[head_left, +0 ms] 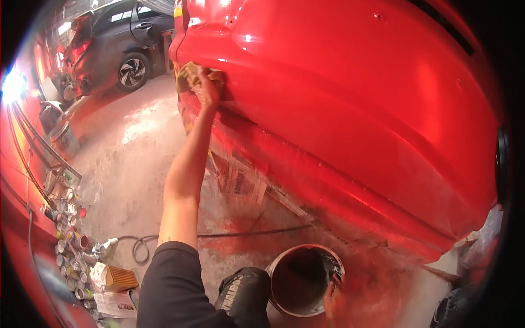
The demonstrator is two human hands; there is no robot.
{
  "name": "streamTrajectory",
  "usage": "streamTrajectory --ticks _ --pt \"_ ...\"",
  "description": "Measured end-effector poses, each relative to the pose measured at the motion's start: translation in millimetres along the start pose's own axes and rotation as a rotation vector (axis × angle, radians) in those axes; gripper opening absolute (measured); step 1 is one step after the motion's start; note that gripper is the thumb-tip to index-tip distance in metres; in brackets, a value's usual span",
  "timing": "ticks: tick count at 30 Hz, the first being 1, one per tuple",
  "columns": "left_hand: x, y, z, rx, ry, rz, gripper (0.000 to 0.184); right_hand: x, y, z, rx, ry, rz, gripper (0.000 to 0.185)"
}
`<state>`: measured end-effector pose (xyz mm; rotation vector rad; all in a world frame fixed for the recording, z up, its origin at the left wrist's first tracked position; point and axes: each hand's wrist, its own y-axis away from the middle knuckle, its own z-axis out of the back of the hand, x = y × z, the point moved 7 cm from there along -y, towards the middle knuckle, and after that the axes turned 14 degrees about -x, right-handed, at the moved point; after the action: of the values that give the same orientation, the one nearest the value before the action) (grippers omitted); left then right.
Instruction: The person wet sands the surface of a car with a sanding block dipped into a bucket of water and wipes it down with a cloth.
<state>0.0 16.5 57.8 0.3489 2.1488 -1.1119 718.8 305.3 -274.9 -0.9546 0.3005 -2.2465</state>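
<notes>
My left hand (205, 94) is stretched far forward, closed on a crumpled yellowish-brown cloth (188, 78). The cloth lies against the lower end of a glossy red car body (339, 82), near its corner. At the bottom of the view, my right hand (331, 298) grips the right rim of a round bucket (273, 268). Part of that hand is blurred. Dark inside, the bucket stands on the floor beside my knee (246, 295).
A dark car (117, 41) stands at the back left. Several paint cans (71, 235) line the left wall near a yellow pleated filter (120, 277). A black hose (240, 234) crosses the stained floor (126, 164). Masking newspaper (243, 183) hangs under the red body.
</notes>
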Motion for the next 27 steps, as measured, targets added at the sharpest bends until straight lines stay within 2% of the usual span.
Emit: streamTrajectory --ticks 1,3,6,8,10,11,12,14,16,17,20,23,24,25,26,27 --pt "-27 20 1 0.003 0.055 -0.013 0.075 1 -5 -1 0.092 -0.024 0.015 0.032" --pt "-78 64 1 0.038 0.120 -0.077 0.077 0 -3 -1 0.068 -0.006 0.054 0.033" --pt "-154 133 -1 0.090 -0.003 -0.403 0.079 -3 -2 -3 0.060 0.022 0.103 0.035" --pt "-196 180 -4 0.129 0.052 -0.506 0.079 17 -4 3 0.040 -0.007 0.076 0.040" --pt "-248 217 -11 0.366 0.083 -0.538 0.076 -9 1 -12 0.095 0.094 0.162 0.035" --pt "-271 237 -15 0.411 0.139 -0.601 0.078 -19 5 -16 0.125 0.147 0.206 0.033" --pt "-292 256 -20 0.454 0.192 -0.665 0.079 -19 6 -13 0.100 0.070 0.111 0.033" --pt "-322 292 -32 0.585 0.286 -0.762 0.067 9 2 -4 0.050 -0.087 -0.075 0.034" --pt "-339 303 -33 0.565 0.372 -0.796 0.066 -12 5 -13 0.026 0.081 0.125 0.034" --pt "-342 303 -31 0.551 0.412 -0.816 0.065 -20 8 -18 0.015 0.162 0.229 0.034" --pt "-317 279 -29 0.640 0.447 -0.750 0.067 -29 11 -20 0.056 0.077 0.125 0.034" --pt "-265 211 -11 0.418 0.244 -0.593 0.076 -2 5 -11 0.028 -0.153 -0.164 0.038" --pt "-246 185 -2 0.334 0.164 -0.594 0.073 5 2 -7 0.073 -0.094 -0.117 0.038" --pt "-218 159 -2 0.343 0.184 -0.563 0.074 9 -1 -3 0.110 -0.033 -0.075 0.039" --pt "-200 135 4 0.196 0.160 -0.645 0.076 11 -3 -3 0.143 0.028 -0.035 0.039" --pt "-167 112 0 0.185 0.172 -0.590 0.077 11 -5 -4 0.136 0.047 0.005 0.037"
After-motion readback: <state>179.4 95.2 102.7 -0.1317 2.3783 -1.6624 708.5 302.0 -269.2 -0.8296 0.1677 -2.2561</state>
